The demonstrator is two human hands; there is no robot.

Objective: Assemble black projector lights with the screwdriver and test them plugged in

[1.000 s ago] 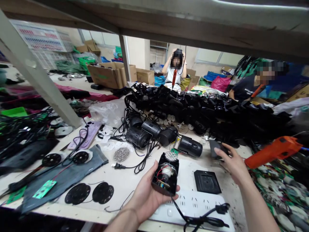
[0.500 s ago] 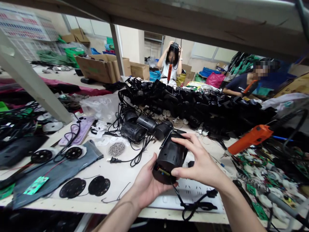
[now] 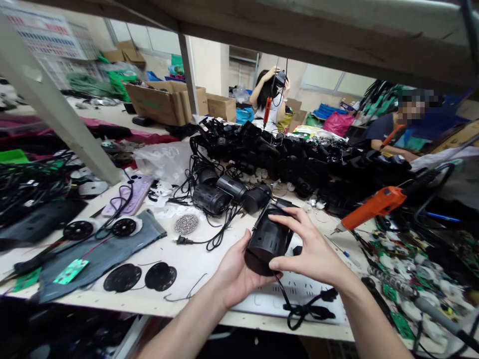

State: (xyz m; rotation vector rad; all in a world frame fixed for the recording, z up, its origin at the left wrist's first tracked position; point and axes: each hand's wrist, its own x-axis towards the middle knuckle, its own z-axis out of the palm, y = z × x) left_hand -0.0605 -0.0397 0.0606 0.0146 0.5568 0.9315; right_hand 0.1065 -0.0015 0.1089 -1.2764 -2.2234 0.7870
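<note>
A black cylindrical device housing (image 3: 268, 240) is held over the white workbench (image 3: 194, 264) by both hands. My left hand (image 3: 234, 274) cups it from below and behind, fingers wrapped round its base. My right hand (image 3: 312, 249) presses on it from the right, thumb under and fingers across the top. A black power cord (image 3: 303, 311) hangs from the housing and lies coiled on a white power strip (image 3: 299, 299).
Similar black housings (image 3: 224, 194) and a long pile of black parts (image 3: 318, 164) fill the bench behind. An orange electric screwdriver (image 3: 370, 207) hangs at right. Black discs (image 3: 142, 276), a green circuit board (image 3: 69, 270) and a screw pile (image 3: 186, 224) lie left. Two people sit beyond.
A second ago my left hand held the opened housing alone while my right hand reached for a cover. My right hand has since come onto the housing, which is now closed.
</note>
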